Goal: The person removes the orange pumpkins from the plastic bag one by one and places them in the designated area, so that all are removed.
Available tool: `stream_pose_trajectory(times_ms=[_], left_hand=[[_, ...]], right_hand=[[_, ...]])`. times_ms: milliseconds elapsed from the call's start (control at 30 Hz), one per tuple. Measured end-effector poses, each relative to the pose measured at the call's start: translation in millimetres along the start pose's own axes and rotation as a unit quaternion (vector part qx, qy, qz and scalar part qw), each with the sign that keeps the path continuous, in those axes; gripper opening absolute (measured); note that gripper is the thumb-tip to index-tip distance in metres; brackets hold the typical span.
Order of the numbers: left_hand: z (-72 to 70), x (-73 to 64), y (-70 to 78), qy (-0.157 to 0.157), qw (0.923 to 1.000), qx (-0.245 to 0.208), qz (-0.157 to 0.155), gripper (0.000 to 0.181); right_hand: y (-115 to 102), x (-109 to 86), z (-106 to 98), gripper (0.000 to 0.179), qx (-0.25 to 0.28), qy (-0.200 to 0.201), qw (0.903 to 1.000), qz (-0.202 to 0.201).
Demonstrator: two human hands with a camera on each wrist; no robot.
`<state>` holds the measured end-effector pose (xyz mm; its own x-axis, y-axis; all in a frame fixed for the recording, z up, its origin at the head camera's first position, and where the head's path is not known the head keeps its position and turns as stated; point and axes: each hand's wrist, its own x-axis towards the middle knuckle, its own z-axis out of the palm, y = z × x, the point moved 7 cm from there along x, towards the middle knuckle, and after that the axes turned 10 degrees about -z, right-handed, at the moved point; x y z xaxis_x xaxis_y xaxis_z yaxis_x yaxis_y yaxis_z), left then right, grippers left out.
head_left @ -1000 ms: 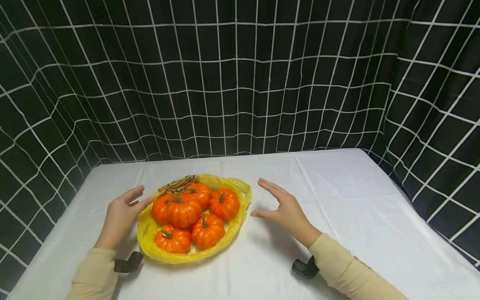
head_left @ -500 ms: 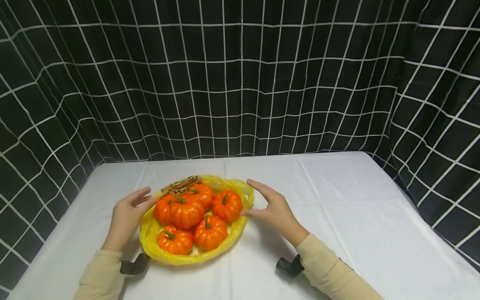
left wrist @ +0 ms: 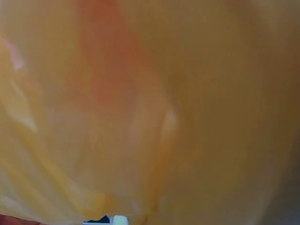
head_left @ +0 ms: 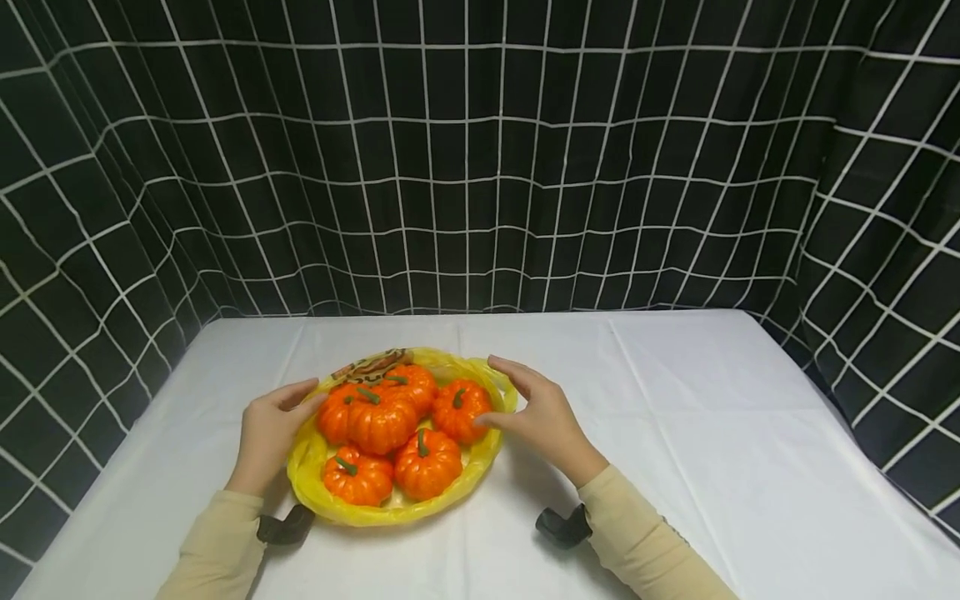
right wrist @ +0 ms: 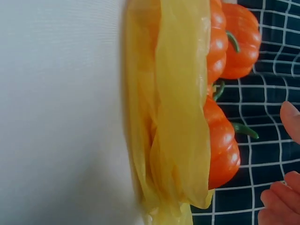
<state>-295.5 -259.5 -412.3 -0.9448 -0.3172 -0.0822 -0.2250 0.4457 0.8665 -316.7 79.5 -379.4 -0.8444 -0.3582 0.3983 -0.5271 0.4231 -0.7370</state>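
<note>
A yellow plastic bag (head_left: 375,514) with rolled-down sides sits on the table, holding several orange pumpkins (head_left: 384,423) with green stems. My left hand (head_left: 264,437) is at the bag's left rim, fingers and thumb spread apart. On the opposite side, my right hand (head_left: 553,429) reaches the right rim; its thumb overlaps the rightmost pumpkin (head_left: 459,408) from above. Blurred yellow plastic (left wrist: 140,159) fills the left wrist view. In the right wrist view, my fingers (right wrist: 281,201) and thumb stand apart, to one side of the bag (right wrist: 183,108).
A white cloth (head_left: 675,433) covers the table. Black curtains (head_left: 517,167) with a white grid hang behind it and along both sides. A black wrist camera (head_left: 285,527) sticks out by the left sleeve, another camera (head_left: 564,527) by the right.
My right hand has moved left from beside the bag to its right rim. The left hand has come closer to the left rim. The whole view has shifted slightly.
</note>
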Motion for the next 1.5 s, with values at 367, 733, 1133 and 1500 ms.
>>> stream_pose_trajectory(times_ms=[367,733,1133,1500], left_hand=[[0.5,1.3,3.5,0.046,0.9989,0.005,0.002,0.038],[-1.8,0.2,8.7,0.069,0.9975,-0.008,0.005,0.037],[-1.5,-2.9,6.5,0.071,0.9975,-0.002,-0.006,0.036],[2.5,-6.0,-1.1,0.079,0.9969,-0.004,-0.003,0.033]], right_hand=[[6,1.0,8,0.078,0.046,-0.013,0.9986,0.023],[7,5.0,19,0.083,-0.006,-0.056,0.9984,0.008],[13,4.5,27,0.085,-0.017,-0.073,0.9971,0.009],[22,2.0,32,0.084,-0.010,-0.086,0.9958,0.029]])
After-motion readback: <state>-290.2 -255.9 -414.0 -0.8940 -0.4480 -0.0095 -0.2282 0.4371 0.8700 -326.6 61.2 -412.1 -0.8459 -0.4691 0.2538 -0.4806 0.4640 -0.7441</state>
